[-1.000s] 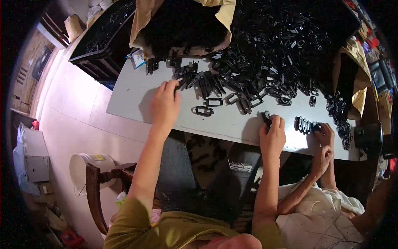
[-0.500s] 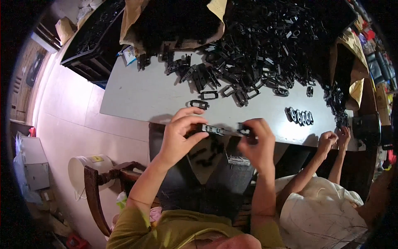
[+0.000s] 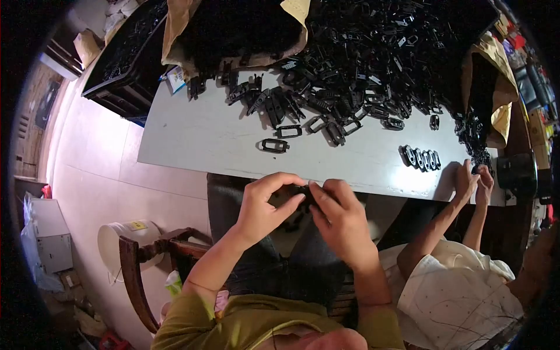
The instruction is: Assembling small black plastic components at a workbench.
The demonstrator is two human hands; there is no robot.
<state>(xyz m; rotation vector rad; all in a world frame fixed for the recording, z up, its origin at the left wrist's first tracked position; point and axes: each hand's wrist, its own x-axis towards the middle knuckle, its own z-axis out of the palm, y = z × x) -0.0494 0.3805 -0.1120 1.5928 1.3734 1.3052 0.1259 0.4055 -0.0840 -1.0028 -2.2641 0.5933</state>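
Above my lap, just off the table's near edge, both hands meet at a small black plastic part (image 3: 303, 191). My left hand (image 3: 261, 205) pinches its left side between thumb and fingers. My right hand (image 3: 341, 220) is closed over the right end, its fingertips nearly touching the left ones. Most of the part is hidden by the fingers, so how its pieces fit cannot be made out. Beyond the hands, a hollow black frame (image 3: 285, 147) lies on the white table (image 3: 198, 137). A large heap of black plastic parts (image 3: 373, 76) spreads behind it.
To the right stands a row of several black oval pieces (image 3: 421, 159). A co-worker's hands (image 3: 466, 184) handle parts at the table's right end. Open paper bags (image 3: 298, 44) and a black crate (image 3: 125, 90) flank the heap. A wooden chair (image 3: 131, 274) and white bucket (image 3: 114, 245) are left.
My right hand has moved left, bringing its small black piece against the long part in my left hand. The hands were apart before. The co-worker's hands have shifted up toward the parts.
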